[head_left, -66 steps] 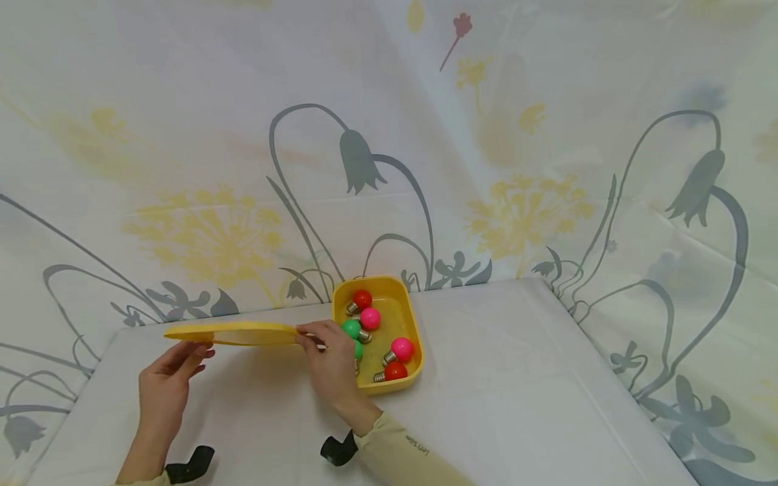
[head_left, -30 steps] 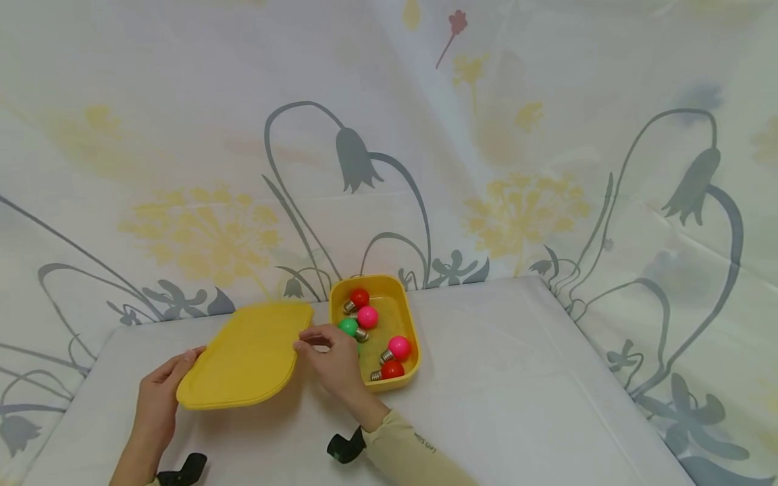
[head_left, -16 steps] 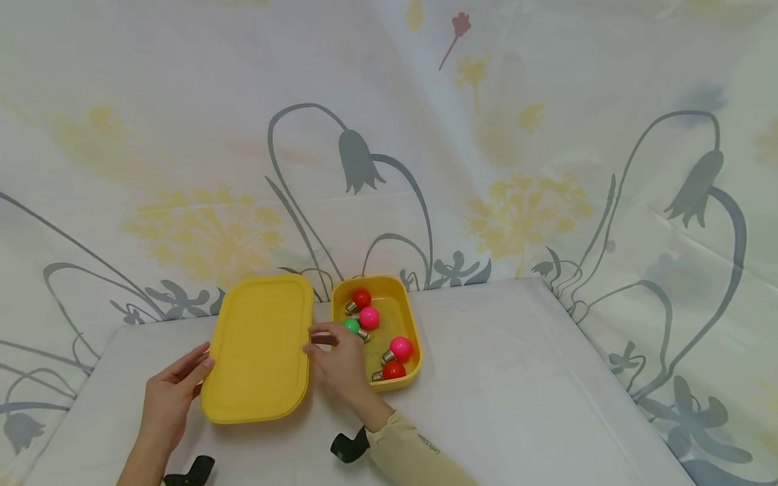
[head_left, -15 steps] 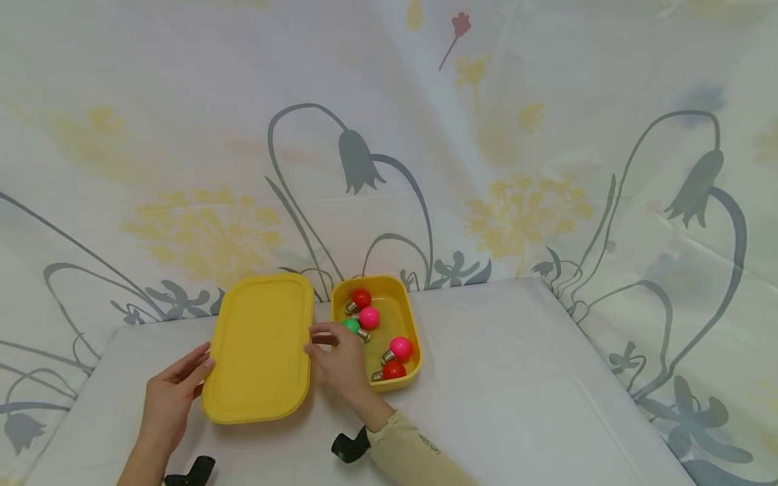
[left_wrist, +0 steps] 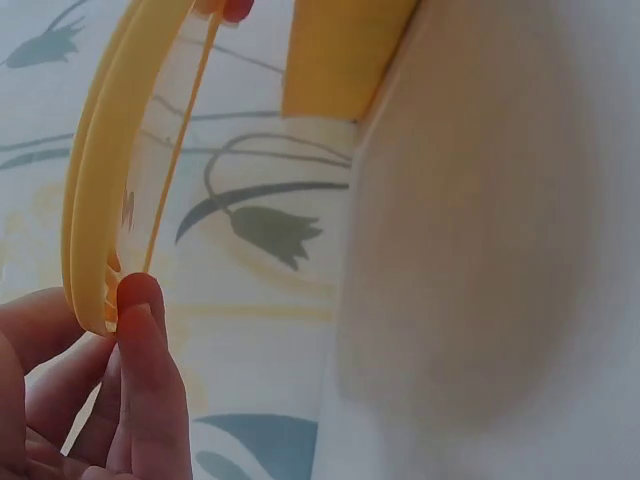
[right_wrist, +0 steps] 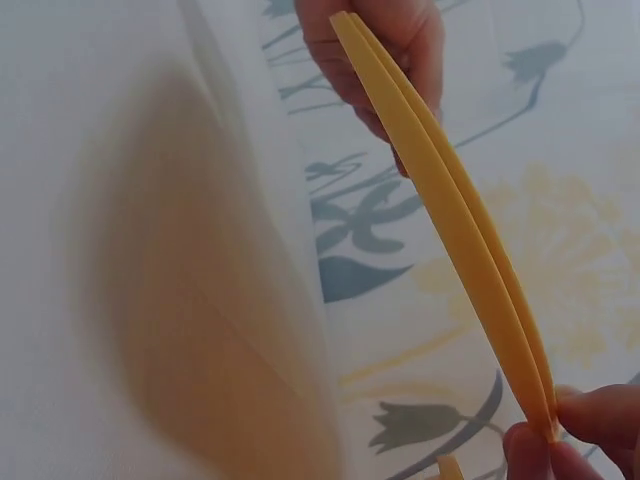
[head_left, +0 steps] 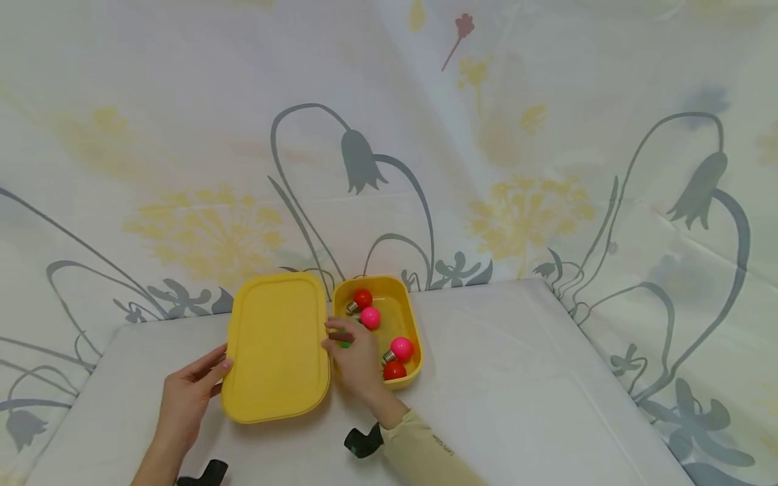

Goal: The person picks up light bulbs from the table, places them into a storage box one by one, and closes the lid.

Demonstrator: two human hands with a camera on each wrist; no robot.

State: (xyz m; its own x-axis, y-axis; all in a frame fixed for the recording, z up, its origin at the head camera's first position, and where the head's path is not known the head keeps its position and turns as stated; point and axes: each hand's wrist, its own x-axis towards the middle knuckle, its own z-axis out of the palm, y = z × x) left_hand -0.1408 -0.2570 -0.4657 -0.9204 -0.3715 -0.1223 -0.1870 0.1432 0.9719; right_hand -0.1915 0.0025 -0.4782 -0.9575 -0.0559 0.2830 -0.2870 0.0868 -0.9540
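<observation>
Held up off the table is a yellow plastic lid, its flat top toward the head camera. My left hand pinches its left edge between thumb and fingers; my right hand pinches the right edge. Both wrist views show the lid edge-on and clear of the surface. Just right of it stands a yellow box, partly behind my right hand. Inside lie several small bulbs with metal screw bases, among them a red bulb and a pink bulb. A green bulb is mostly hidden by my fingers.
A white cloth covers the table. Behind it hangs a flower-printed curtain, close to the box's far end. Black wrist-worn pieces show beneath each wrist.
The lid was seen nearly edge-on, then turned so its top faces the head camera. Both hands have since carried it right, toward the box, and my right hand now covers more bulbs.
</observation>
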